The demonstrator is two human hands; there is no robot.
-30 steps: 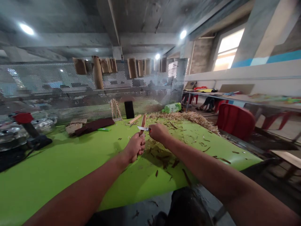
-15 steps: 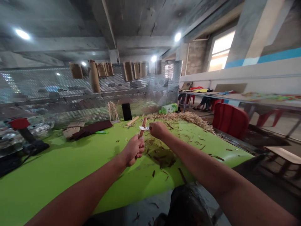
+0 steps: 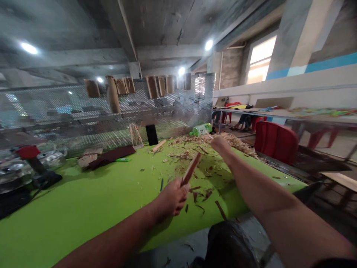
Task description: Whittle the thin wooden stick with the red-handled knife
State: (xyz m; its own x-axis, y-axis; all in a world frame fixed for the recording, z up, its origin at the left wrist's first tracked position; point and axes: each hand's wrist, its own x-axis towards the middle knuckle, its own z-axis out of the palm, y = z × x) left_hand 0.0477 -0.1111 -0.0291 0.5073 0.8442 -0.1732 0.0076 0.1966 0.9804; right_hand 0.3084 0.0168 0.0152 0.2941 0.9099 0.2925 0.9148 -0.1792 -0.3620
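My left hand (image 3: 174, 197) is closed around the lower end of a reddish-brown wooden stick (image 3: 191, 169), which slants up and to the right above the green table (image 3: 117, 201). Farther forward and to the right, my right hand (image 3: 221, 146) is closed on a knife (image 3: 208, 135); its pale blade is smeared by motion and points up and left, apart from the stick. Dark wood shavings (image 3: 208, 194) lie scattered on the tabletop below and right of the stick. A blue strip (image 3: 161, 184) rests just left of it.
Pale shavings (image 3: 231, 140) are heaped along the far right edge, beside a green bottle (image 3: 202, 129). A black phone (image 3: 151, 134) leans against the mesh screen (image 3: 178, 108). A red-topped power tool (image 3: 35, 163) stands at left. A red chair (image 3: 276, 143) is beyond the table's right side.
My right hand has moved right and forward, taking the blade off the stick. My left hand has shifted right and nearer to me, with the stick still in it.
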